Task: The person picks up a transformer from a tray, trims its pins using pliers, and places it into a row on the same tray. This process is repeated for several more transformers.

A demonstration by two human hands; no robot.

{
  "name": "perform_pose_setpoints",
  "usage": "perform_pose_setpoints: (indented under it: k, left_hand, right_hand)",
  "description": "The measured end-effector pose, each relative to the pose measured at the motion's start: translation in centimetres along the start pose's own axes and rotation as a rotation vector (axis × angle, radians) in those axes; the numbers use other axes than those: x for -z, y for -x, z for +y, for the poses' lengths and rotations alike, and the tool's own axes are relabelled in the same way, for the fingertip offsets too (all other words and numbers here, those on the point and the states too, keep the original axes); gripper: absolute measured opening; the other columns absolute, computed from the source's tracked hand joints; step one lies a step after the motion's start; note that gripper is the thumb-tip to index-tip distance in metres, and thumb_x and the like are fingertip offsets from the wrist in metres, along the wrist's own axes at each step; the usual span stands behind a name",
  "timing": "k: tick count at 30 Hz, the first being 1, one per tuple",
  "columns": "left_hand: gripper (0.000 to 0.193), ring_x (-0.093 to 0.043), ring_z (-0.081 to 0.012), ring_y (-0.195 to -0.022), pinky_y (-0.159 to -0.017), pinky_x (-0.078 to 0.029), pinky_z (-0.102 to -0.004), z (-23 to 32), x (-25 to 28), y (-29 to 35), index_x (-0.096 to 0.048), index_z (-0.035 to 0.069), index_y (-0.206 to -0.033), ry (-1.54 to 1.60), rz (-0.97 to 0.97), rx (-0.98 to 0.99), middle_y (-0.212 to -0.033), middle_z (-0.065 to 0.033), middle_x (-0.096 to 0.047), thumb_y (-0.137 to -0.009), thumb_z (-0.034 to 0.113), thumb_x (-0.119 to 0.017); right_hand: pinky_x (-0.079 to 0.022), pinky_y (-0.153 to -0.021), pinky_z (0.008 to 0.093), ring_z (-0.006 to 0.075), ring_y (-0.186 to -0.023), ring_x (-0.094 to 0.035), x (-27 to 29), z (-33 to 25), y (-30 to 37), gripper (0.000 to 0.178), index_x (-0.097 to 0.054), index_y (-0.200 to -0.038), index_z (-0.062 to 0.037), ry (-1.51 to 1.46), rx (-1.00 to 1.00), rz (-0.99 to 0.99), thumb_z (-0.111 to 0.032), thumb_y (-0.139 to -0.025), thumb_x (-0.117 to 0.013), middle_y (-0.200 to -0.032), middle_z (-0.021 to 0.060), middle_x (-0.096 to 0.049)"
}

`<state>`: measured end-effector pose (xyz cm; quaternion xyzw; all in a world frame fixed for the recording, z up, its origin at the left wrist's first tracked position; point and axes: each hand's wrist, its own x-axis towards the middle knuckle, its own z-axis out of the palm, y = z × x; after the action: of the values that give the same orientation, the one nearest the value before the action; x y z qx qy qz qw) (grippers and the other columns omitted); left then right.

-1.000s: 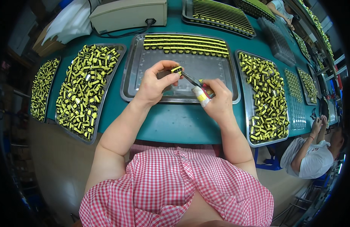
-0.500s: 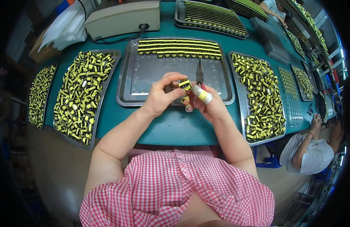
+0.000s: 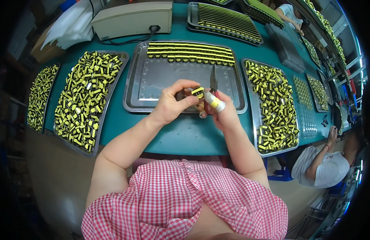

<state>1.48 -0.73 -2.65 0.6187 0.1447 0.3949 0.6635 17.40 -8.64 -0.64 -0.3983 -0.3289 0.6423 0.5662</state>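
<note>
Nearest, above the near edge of the middle metal tray (image 3: 147,94), the left hand (image 3: 171,105) pinches a small yellow-and-black component (image 3: 198,92) between thumb and forefinger, at the tips and on the side facing the right hand (image 3: 225,113). The component's yellow bands seem to slant a little up toward the right; it is too small to tell its long axis surely. The right hand is closed around the red handles of long-nosed pliers (image 3: 213,82), and one digit, wrapped in white and yellow, lies just beside the component; whether they touch cannot be told. The left hand is the nearer to the component, being the one that grips it, but the right is close by, with no wide gap between the two. The pliers' nose points away from the person, to the right of the component and beyond it, apart from it, so the tool's line runs past the piece rather than at it; whether the jaws are parted is unclear. To either side stand a left tray (image 3: 108,110) and a right tray (image 3: 255,128), both heaped with loose pieces. Farther off, across the middle tray's far side, similar pieces stand in rows (image 3: 191,53) running left to right, well apart from both hands.
</note>
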Motion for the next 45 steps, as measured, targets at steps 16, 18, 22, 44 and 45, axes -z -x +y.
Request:
perform_pose_setpoints:
  k: [16, 18, 22, 44, 45]
  left_hand:
    - [0.029, -0.047, -0.0062, -0.070, -0.063, -0.041, -0.0198, 1.7, -0.1, -0.4, -0.053, 0.001, -0.098, -0.312, 0.319, -0.186, -0.082, -0.0009, -0.055, -0.073, 0.003, -0.067]
    - [0.029, -0.046, -0.0064, -0.069, -0.062, -0.041, -0.0199, 1.7, 0.0, -0.3, -0.053, 0.001, -0.097, -0.321, 0.333, -0.180, -0.081, -0.0007, -0.054, -0.072, 0.003, -0.068]
    - [0.028, -0.046, -0.0067, -0.067, -0.061, -0.041, -0.0204, 1.6, 0.1, -0.4, -0.053, 0.002, -0.096, -0.366, 0.343, -0.219, -0.080, -0.0001, -0.054, -0.072, 0.003, -0.068]
    - [0.027, -0.048, -0.0099, -0.064, -0.058, -0.043, -0.0234, 1.6, -0.2, -0.3, -0.054, 0.002, -0.089, -0.550, 0.397, -0.275, -0.075, -0.0026, -0.056, -0.069, 0.005, -0.071]
    - [0.027, -0.048, -0.0099, -0.064, -0.058, -0.043, -0.0234, 1.6, -0.2, -0.2, -0.054, 0.002, -0.089, -0.550, 0.399, -0.275, -0.075, -0.0026, -0.056, -0.069, 0.005, -0.071]
  right_hand:
    - [-0.049, -0.059, 0.0288, 0.0200, -0.066, -0.060, -0.8, -0.2, 0.2, 0.032, -0.060, -0.087, -0.0014, 1.362, 0.794, 0.476, -0.009, -0.062, -0.078, -0.078, 0.0099, -0.060]
    - [-0.049, -0.058, 0.0288, 0.0200, -0.066, -0.060, -0.8, -0.3, 0.2, 0.032, -0.060, -0.087, -0.0016, 1.372, 0.809, 0.470, -0.009, -0.062, -0.078, -0.078, 0.0099, -0.060]
    - [-0.049, -0.058, 0.0292, 0.0208, -0.065, -0.059, -0.8, -0.3, 0.1, 0.032, -0.060, -0.086, -0.0020, 1.394, 0.838, 0.461, -0.009, -0.061, -0.079, -0.077, 0.0096, -0.060]
    - [-0.046, -0.056, 0.0317, 0.0212, -0.064, -0.056, -1.0, -0.2, 0.4, 0.030, -0.060, -0.081, -0.0060, 1.502, 0.870, 0.528, -0.007, -0.057, -0.078, -0.071, 0.0054, -0.057]
    - [-0.046, -0.056, 0.0317, 0.0212, -0.064, -0.056, -0.9, -0.2, 0.4, 0.030, -0.060, -0.081, -0.0060, 1.502, 0.870, 0.526, -0.007, -0.057, -0.078, -0.071, 0.0054, -0.057]
